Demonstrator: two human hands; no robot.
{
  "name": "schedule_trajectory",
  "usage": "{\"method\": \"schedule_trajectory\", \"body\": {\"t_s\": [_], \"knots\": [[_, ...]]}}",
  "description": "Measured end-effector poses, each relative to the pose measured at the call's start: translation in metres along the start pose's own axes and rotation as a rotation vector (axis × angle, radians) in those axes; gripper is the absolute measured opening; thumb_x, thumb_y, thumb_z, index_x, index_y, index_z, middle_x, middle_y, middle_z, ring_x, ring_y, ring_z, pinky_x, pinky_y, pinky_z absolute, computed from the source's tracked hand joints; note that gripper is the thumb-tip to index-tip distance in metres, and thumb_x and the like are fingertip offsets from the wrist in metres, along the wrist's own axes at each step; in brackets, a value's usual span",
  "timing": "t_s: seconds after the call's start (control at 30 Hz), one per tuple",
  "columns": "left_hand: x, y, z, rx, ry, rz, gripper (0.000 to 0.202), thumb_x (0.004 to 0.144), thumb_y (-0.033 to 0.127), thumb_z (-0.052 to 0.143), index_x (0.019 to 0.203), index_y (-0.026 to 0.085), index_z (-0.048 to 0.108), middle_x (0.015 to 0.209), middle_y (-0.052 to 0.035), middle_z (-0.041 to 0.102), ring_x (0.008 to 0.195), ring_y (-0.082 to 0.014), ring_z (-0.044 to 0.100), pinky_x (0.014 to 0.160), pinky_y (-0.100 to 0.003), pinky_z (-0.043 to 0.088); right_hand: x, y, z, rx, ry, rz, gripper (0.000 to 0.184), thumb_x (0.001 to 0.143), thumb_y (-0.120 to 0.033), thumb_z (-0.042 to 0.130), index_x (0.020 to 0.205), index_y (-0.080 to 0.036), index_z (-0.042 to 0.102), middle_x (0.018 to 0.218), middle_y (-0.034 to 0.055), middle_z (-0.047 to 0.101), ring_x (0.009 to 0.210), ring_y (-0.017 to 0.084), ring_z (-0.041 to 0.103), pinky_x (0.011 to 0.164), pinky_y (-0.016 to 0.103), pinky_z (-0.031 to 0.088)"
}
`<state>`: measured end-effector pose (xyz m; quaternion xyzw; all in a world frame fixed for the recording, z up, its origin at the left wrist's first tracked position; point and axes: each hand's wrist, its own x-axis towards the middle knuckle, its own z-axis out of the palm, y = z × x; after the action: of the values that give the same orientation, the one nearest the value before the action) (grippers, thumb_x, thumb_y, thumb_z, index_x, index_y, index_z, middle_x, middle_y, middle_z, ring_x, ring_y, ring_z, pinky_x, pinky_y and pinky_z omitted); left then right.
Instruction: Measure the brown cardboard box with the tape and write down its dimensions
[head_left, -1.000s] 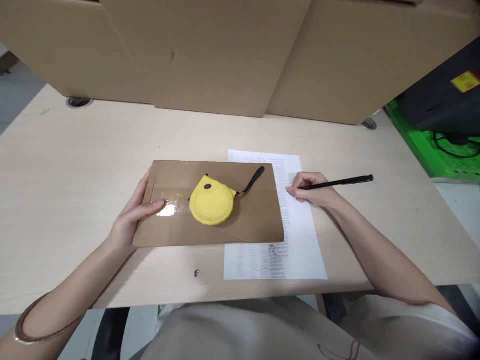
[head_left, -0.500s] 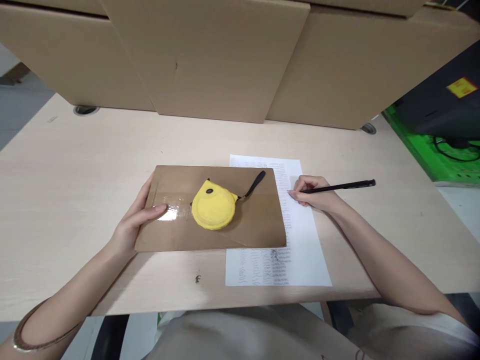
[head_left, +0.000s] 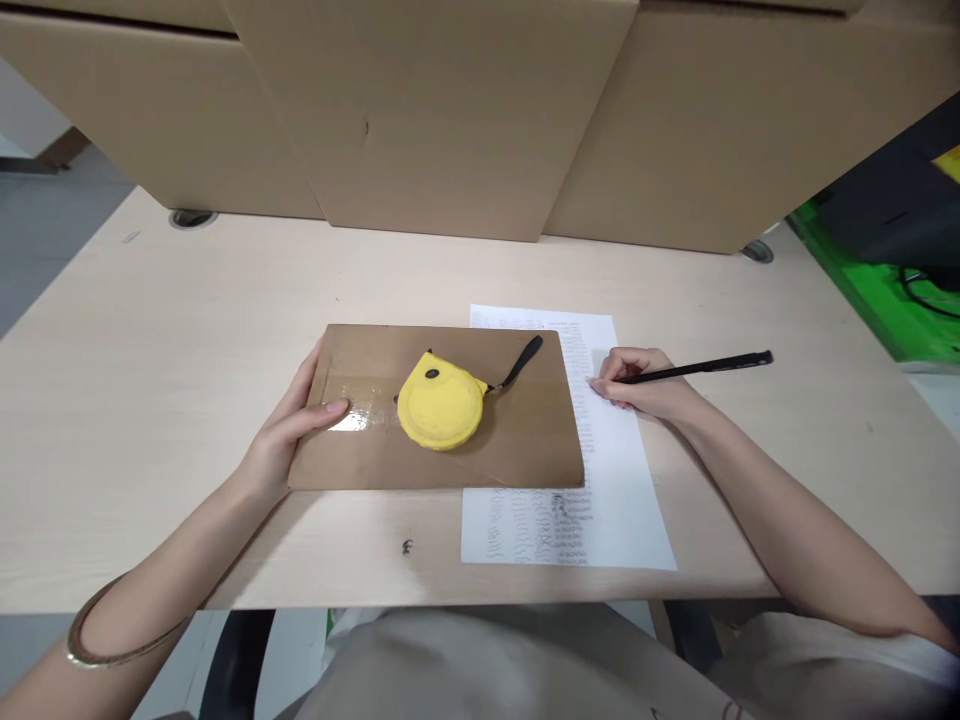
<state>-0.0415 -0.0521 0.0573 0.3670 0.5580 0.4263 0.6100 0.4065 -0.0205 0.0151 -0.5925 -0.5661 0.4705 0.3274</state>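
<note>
My left hand [head_left: 289,430] grips the left edge of a flat brown cardboard sheet [head_left: 517,440], thumb pressed on top and fingers under the edge. A yellow round tape measure [head_left: 441,408] with a black strap lies on the middle of the sheet. The cardboard covers the left part of a white paper [head_left: 622,500] filled with handwriting. My right hand [head_left: 645,385] rests on the paper's right side, pinching a black pen [head_left: 705,367] whose tip touches the paper.
The light wooden desk [head_left: 150,360] runs to a front edge near my lap. Large cardboard boxes [head_left: 450,110] stand along the back. A green object [head_left: 892,300] with black items lies at the far right. Cable grommets sit at the back corners.
The view has shifted slightly, so everything sits a little further right in the frame. Both hands keep their places on the cardboard and the paper.
</note>
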Motion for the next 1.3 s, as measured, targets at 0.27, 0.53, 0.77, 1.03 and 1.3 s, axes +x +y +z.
{"method": "schedule_trajectory", "body": {"t_s": [0.27,0.53,0.77,1.03,1.3], "knots": [[0.001,0.001,0.0,0.017,-0.004,0.011,0.101,0.078,0.043,0.095,0.171,0.039,0.057,0.17,-0.0048,0.065,0.15,-0.0465,0.063,0.112,-0.051,0.065,0.002,0.001,0.0,-0.027,0.044,0.002,0.054,0.062,-0.049,0.105,0.054,-0.023,0.058,0.05,-0.0003,0.054,0.044,0.009,0.041,0.045,0.026,0.028],[0.003,-0.002,0.001,0.016,-0.049,0.052,0.106,0.077,0.042,0.092,0.174,0.034,0.05,0.172,-0.0075,0.063,0.154,-0.0487,0.06,0.122,-0.055,0.059,-0.001,-0.005,0.001,-0.078,0.061,0.039,0.052,0.061,-0.046,0.104,0.053,-0.023,0.058,0.052,-0.0009,0.052,0.048,0.009,0.04,0.05,0.028,0.026],[0.006,-0.006,-0.001,0.038,-0.1,0.09,0.106,0.079,0.042,0.089,0.176,0.033,0.047,0.174,-0.0086,0.061,0.157,-0.0491,0.058,0.124,-0.058,0.057,-0.002,-0.004,-0.001,-0.122,0.11,0.061,0.039,0.062,-0.033,0.094,0.053,-0.023,0.058,0.056,0.0,0.052,0.053,0.012,0.04,0.055,0.032,0.026],[0.008,-0.006,-0.001,0.035,-0.107,0.087,0.111,0.077,0.043,0.089,0.177,0.031,0.043,0.177,-0.0097,0.057,0.161,-0.0494,0.053,0.131,-0.06,0.05,-0.002,-0.01,0.003,-0.166,0.095,0.087,0.042,0.063,-0.034,0.094,0.052,-0.025,0.055,0.058,-0.0003,0.052,0.054,0.013,0.039,0.059,0.035,0.025],[0.008,-0.004,-0.001,0.049,-0.156,0.1,0.113,0.08,0.042,0.086,0.18,0.029,0.036,0.176,-0.0101,0.058,0.162,-0.0487,0.052,0.129,-0.059,0.052,-0.016,-0.032,0.001,-0.298,0.095,0.217,0.057,0.103,-0.043,0.063,0.054,-0.027,0.039,0.048,-0.0015,0.037,0.049,0.015,0.031,0.059,0.037,0.025]]}}
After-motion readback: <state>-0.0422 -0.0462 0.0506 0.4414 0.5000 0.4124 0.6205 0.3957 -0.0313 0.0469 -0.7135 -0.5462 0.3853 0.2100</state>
